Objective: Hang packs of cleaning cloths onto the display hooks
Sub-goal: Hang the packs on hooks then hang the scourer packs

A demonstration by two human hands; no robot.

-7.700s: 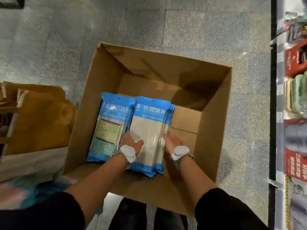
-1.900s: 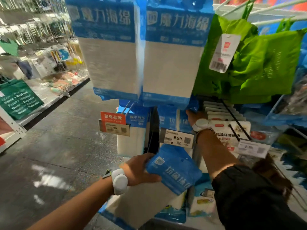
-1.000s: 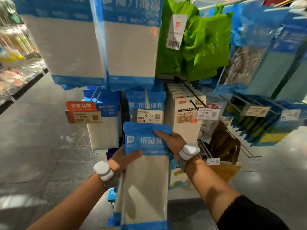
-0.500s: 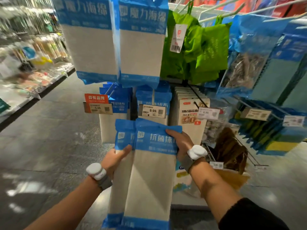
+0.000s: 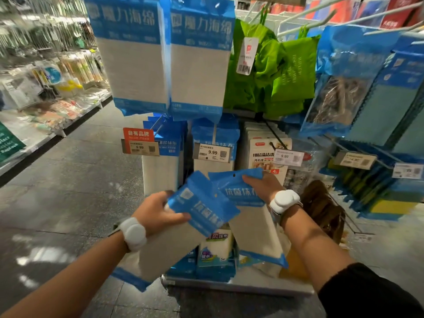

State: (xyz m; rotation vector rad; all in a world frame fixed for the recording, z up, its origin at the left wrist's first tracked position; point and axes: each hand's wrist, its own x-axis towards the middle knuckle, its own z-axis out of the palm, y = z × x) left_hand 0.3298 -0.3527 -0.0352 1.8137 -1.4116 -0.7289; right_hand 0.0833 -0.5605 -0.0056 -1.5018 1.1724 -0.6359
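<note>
One pack of cleaning cloths (image 5: 252,228) is gripped by the right hand (image 5: 263,187) at the upper corner of its blue header. The fingers (image 5: 249,179) are pinched over the edge, so the hanging hole (image 5: 234,175) is left uncovered. The pack is held upright just below the price label (image 5: 212,153) at the tip of the middle hook (image 5: 214,134). Packs of the same kind (image 5: 226,134) are already hung there, so that hook is judged to be its destination.

A second pack (image 5: 204,210) is held by the left hand (image 5: 156,212), with the thumb laid across the header and the fingers curled behind. It is tilted and kept off to the left, seemingly so that it stays clear while the first is threaded on. Its corner lies slightly over the front of the first pack.

Neither pack is on a hook yet. The hole would next have to be lined up with the hook tip and slid past the label. The soft header may buckle if it is pushed off-centre.
</note>
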